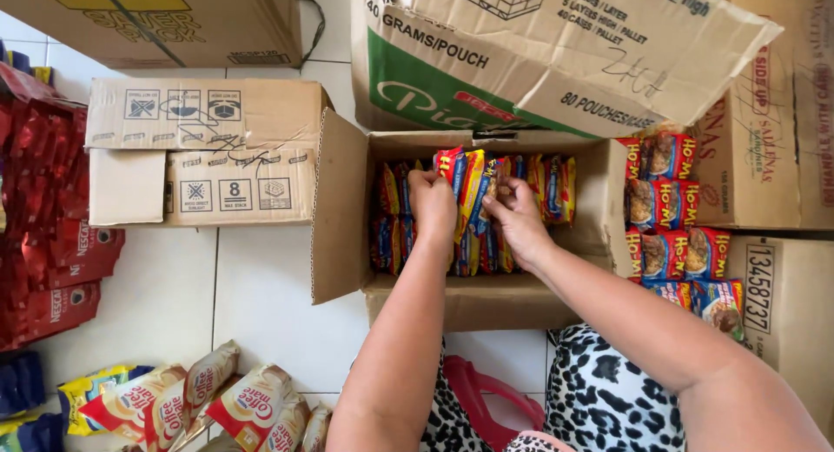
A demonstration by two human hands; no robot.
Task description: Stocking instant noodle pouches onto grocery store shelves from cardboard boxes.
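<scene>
An open cardboard box (339, 217) sits on the white tiled floor, packed with several upright noodle packets (388, 217) in yellow, red and blue. My left hand (433, 204) and my right hand (519, 219) are both inside the box, fingers closed on the top of the packets in the middle rows. One yellow-and-red packet (473, 187) stands up between the two hands, pinched from either side.
More noodle packets (673, 222) lie stacked on the box's right flap. Closed cartons (204, 152) stand left and behind, brown boxes (773, 156) at the right. Red sachet strips (52, 226) hang at the left edge; creamer sachets (208, 404) lie at bottom left.
</scene>
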